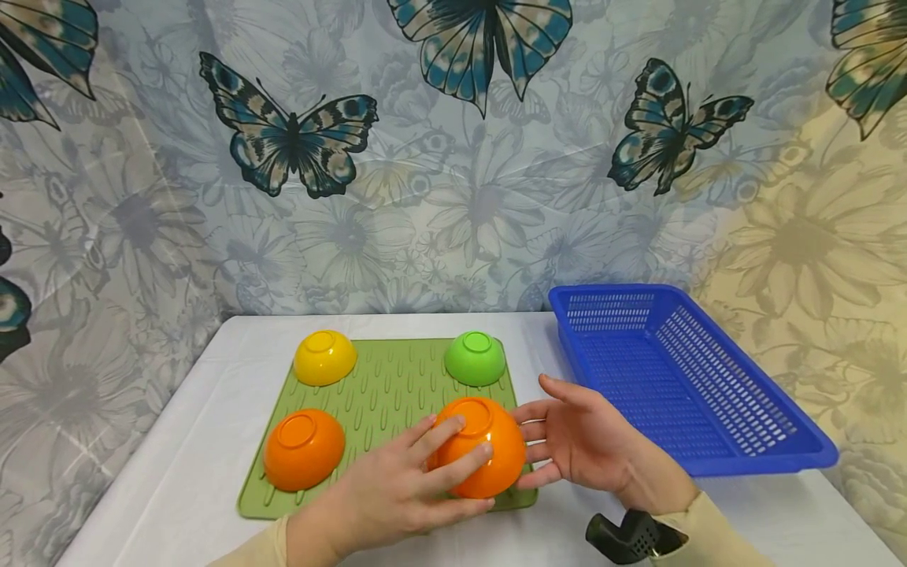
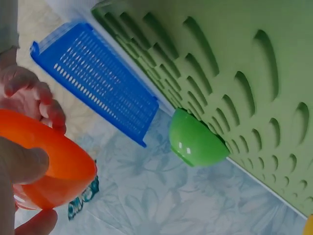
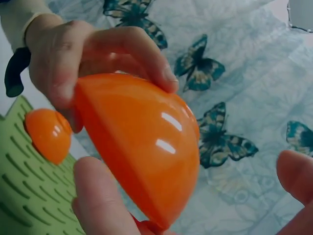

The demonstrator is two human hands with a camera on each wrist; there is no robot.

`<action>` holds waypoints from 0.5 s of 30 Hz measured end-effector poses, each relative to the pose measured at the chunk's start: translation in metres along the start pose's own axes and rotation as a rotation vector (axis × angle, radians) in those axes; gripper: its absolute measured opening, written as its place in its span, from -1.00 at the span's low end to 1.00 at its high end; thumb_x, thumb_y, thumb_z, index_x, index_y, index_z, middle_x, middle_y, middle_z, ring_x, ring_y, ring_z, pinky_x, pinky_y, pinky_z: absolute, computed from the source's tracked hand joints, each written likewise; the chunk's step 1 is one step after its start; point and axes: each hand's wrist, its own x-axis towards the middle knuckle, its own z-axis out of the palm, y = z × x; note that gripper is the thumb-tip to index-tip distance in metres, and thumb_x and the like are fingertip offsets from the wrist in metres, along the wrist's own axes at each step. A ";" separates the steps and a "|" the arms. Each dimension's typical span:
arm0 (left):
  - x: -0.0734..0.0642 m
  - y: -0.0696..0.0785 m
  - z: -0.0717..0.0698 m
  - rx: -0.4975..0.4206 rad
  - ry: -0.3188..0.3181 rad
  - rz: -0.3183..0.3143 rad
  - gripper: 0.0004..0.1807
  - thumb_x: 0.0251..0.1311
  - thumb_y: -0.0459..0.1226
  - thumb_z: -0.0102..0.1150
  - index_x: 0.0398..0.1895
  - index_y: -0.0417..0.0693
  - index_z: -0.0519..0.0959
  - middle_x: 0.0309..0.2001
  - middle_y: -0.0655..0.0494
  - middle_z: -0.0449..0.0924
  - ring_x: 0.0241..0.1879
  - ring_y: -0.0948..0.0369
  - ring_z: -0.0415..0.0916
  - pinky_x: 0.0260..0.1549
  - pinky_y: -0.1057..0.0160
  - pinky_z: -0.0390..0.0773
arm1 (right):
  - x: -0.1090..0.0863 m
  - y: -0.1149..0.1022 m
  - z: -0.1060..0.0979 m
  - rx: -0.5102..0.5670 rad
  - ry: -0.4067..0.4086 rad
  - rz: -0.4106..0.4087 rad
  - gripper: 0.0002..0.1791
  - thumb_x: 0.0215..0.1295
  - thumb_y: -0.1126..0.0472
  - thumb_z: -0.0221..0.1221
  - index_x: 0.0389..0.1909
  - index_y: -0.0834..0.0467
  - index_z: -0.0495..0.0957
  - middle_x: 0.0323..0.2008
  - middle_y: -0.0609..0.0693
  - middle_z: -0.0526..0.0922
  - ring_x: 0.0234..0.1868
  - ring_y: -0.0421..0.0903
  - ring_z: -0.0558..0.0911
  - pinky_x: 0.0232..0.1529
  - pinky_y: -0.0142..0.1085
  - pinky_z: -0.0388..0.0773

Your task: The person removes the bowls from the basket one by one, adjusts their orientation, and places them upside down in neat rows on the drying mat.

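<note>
An orange bowl (image 1: 499, 453), bottom up, is held above the front right of the green ridged mat (image 1: 386, 409). My left hand (image 1: 407, 480) grips it from the left, fingers spread over its outside; in the left wrist view the thumb (image 2: 24, 164) lies against the bowl's inner side. On the bowl's right is my right hand (image 1: 584, 437), palm facing it, with straight fingers right at the rim and thumb raised. A second orange bowl (image 1: 305, 450), a yellow bowl (image 1: 325, 358) and a light green bowl (image 1: 475, 359) rest upside down on the mat.
To the right of the mat stands a blue perforated basket (image 1: 751, 370), close beyond my right hand. A white cloth (image 1: 170, 441) covers the table. Behind it hangs a fabric backdrop (image 1: 460, 205) printed with flowers and butterflies.
</note>
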 end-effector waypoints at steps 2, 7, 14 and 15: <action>0.000 0.002 0.000 0.014 -0.038 0.014 -0.56 0.35 -0.08 0.16 0.28 0.43 0.51 0.36 -0.05 0.33 0.25 -0.24 0.32 0.15 -0.15 0.44 | 0.001 0.000 0.000 -0.047 0.013 0.008 -0.40 0.60 -0.15 -0.30 0.07 0.29 0.43 0.01 0.26 0.56 0.00 0.17 0.62 0.00 0.09 0.58; 0.002 0.006 0.001 0.033 -0.094 0.044 -0.61 0.34 -0.02 0.16 0.22 0.52 0.56 0.40 0.06 0.30 0.30 -0.20 0.28 0.16 -0.20 0.40 | 0.005 0.003 0.001 -0.162 0.049 0.007 -0.61 0.59 0.03 -0.13 0.01 0.23 0.53 -0.08 0.20 0.59 -0.08 0.15 0.65 -0.07 0.06 0.61; 0.004 0.008 0.001 0.001 -0.133 0.042 -0.64 0.36 -0.03 0.13 0.20 0.53 0.58 0.43 0.09 0.26 0.34 -0.17 0.23 0.18 -0.20 0.38 | 0.011 0.010 0.008 -0.294 0.166 0.017 -0.60 0.50 0.11 0.08 0.07 0.39 0.44 -0.10 0.21 0.62 -0.19 0.12 0.71 -0.20 -0.01 0.66; 0.004 0.008 0.001 -0.005 -0.141 0.041 -0.63 0.36 -0.02 0.14 0.20 0.53 0.58 0.43 0.10 0.26 0.35 -0.16 0.23 0.19 -0.19 0.38 | 0.012 0.011 0.009 -0.313 0.187 0.021 -0.57 0.48 0.12 0.11 0.10 0.42 0.41 -0.09 0.24 0.62 -0.20 0.13 0.72 -0.22 -0.02 0.67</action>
